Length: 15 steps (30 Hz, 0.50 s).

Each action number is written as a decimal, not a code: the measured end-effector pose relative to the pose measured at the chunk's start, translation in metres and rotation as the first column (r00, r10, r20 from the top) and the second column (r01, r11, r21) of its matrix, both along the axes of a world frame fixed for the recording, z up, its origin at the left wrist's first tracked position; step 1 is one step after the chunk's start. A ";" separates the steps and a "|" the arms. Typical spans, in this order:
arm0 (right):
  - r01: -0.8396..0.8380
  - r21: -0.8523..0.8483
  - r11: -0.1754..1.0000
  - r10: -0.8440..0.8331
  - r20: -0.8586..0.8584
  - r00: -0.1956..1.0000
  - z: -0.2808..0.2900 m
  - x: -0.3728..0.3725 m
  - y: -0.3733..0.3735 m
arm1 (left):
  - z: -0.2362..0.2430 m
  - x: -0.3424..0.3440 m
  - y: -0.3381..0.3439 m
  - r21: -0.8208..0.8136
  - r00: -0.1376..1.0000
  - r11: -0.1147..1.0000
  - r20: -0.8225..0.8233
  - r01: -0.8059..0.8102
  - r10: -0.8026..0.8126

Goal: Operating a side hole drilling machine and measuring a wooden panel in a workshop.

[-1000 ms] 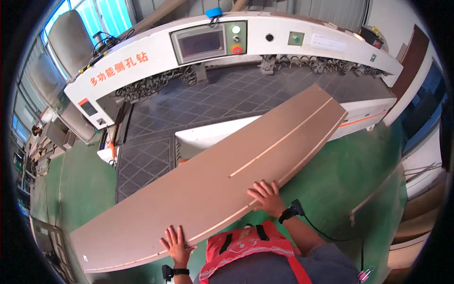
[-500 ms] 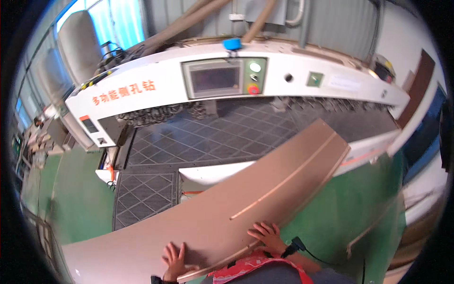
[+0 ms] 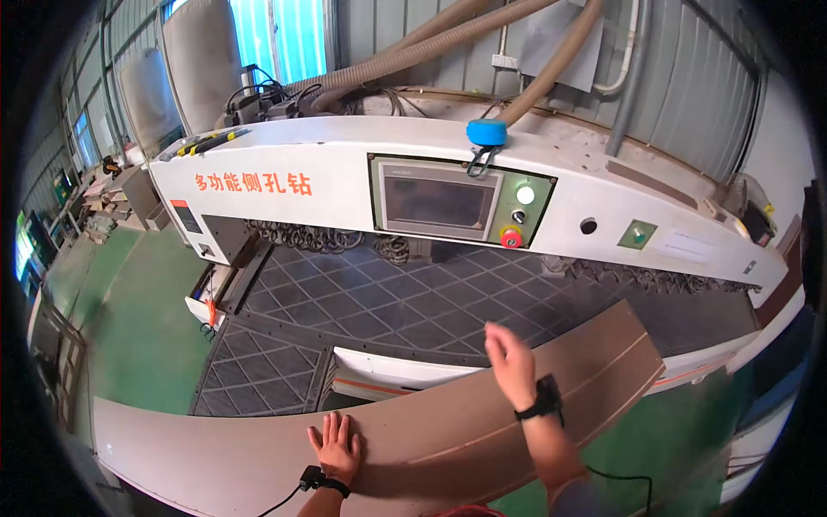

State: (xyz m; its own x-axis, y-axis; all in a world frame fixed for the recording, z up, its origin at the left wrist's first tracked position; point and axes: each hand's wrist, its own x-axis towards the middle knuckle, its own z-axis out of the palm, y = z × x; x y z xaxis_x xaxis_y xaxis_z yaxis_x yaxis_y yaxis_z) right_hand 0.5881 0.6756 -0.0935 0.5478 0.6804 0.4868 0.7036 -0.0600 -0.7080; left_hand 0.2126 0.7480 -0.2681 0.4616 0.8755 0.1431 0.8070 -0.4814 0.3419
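A long brown board (image 3: 405, 439) with a thin groove near its right end lies across the front of a white machine. Its right part overlaps the dark grid-patterned table (image 3: 362, 284). My left hand (image 3: 336, 448) rests flat on the board, fingers spread. Above the board, near its far edge, my right hand (image 3: 512, 366) is raised, fingers curled together with nothing visible in them. Each wrist wears a black strap (image 3: 544, 398).
On the white machine housing (image 3: 336, 172) are a screen (image 3: 439, 202), a red button (image 3: 512, 236) and a blue-capped object (image 3: 487, 132). Coiled hoses (image 3: 301, 234) hang beneath it. Green floor (image 3: 138, 319) shows at left. Ribbed ducts (image 3: 431, 52) run behind.
My right hand has lifted off the board and moved up, its fingers now curled. The board has turned, its right end lower in view. My left hand stays flat on it.
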 end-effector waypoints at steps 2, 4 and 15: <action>0.137 0.088 0.987 -0.149 0.151 0.977 0.033 0.047 0.025 | 0.004 0.011 0.003 -0.015 1.000 1.000 -0.017 0.003 -0.003; 0.276 0.155 0.948 -0.313 0.322 0.893 0.059 0.086 0.049 | 0.011 0.019 0.002 -0.016 0.999 1.000 -0.041 0.003 -0.003; 0.455 0.099 0.885 -0.412 0.624 0.665 0.094 0.146 0.118 | 0.002 0.012 0.002 -0.008 0.999 1.000 -0.045 -0.022 0.022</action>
